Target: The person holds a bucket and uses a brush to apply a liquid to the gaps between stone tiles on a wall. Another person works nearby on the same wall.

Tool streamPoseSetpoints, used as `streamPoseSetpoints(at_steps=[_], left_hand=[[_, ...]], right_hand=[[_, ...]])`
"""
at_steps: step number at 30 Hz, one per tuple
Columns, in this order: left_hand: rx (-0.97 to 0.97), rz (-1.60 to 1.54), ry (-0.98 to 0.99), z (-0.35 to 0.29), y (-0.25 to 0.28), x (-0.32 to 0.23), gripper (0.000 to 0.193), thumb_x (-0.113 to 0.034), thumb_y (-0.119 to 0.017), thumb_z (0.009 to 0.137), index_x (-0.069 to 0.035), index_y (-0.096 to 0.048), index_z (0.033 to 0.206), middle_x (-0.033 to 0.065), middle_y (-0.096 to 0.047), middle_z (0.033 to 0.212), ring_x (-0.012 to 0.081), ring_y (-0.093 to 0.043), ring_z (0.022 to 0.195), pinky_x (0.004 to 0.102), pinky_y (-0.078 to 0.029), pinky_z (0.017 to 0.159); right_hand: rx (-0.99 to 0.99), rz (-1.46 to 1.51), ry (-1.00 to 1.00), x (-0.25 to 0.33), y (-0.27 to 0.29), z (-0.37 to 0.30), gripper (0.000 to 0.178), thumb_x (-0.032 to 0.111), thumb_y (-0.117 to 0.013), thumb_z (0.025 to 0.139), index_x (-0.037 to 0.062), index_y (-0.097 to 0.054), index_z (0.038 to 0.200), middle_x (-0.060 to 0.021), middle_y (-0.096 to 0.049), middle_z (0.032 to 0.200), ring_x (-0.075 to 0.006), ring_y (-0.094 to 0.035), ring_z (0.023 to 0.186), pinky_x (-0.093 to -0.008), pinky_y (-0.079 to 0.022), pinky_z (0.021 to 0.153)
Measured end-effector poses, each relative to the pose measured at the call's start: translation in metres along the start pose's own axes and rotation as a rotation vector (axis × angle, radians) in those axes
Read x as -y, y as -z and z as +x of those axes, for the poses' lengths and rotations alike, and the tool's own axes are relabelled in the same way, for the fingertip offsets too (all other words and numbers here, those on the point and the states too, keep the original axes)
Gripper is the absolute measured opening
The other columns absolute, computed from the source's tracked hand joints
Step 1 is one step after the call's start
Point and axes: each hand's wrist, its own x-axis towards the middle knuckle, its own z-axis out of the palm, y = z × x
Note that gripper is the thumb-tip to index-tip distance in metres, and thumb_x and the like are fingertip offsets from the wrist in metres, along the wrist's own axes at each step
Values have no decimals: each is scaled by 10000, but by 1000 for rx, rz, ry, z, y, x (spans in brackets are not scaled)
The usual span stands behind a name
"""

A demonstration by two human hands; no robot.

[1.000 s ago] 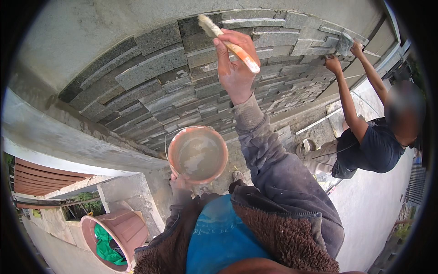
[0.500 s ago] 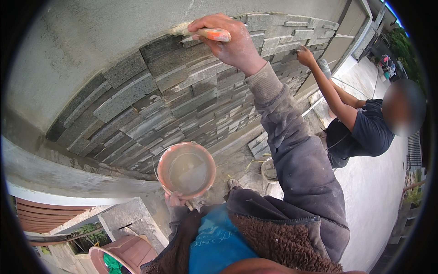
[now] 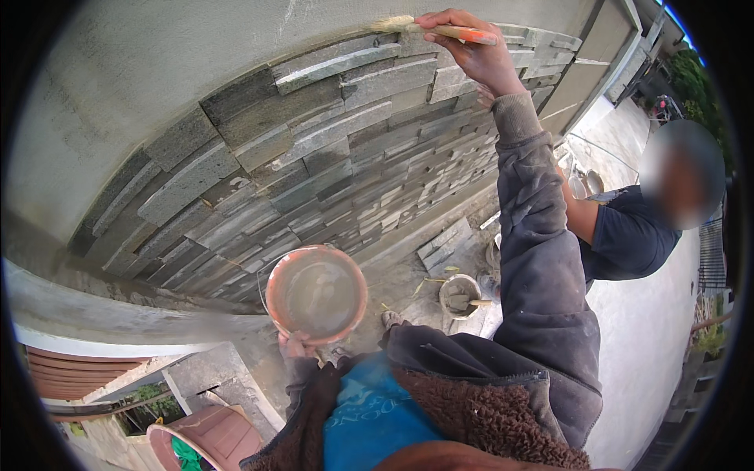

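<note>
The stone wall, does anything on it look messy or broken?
A bit messy: pale smears blotch some stones of the stone wall, perhaps dried splashes, and they stand out against the grey. Some stones jut out like steps, but that looks like the pattern. Nothing looks clearly broken.

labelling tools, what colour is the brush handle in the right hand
The brush handle is orange toward its end, paler near the bristles; head view.

Head view: worn fisheye, left of a pair, looking down and forward
Near: blue shirt (image 3: 373,412), close below the camera
Far: stone-clad wall (image 3: 310,110), bent by the lens
</note>
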Motion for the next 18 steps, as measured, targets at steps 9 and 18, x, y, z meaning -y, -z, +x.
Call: streamPoseSetpoints(at_steps=[9,18], left_hand=[[-15,-27,1,-23,-41,8,498,93,-539,726,-58,-528,1200,128,-629,1101,309,-693,974,499,-660,802],[60,-48,41,-25,-79,16,603,88,-527,716,-73,-483,1296,153,-577,1217,369,-665,1080,568,-661,837]], right_hand=[[96,-42,-10,-49,48,-18,166,89,-744,940,70,-728,1104,-48,-757,1155,-197,-716,1105,-317,-580,962],[175,-142,-14,-103,112,-32,167,85,-737,945,68,-725,1111,-52,-754,1167,-202,-708,1128,-324,-570,986]])
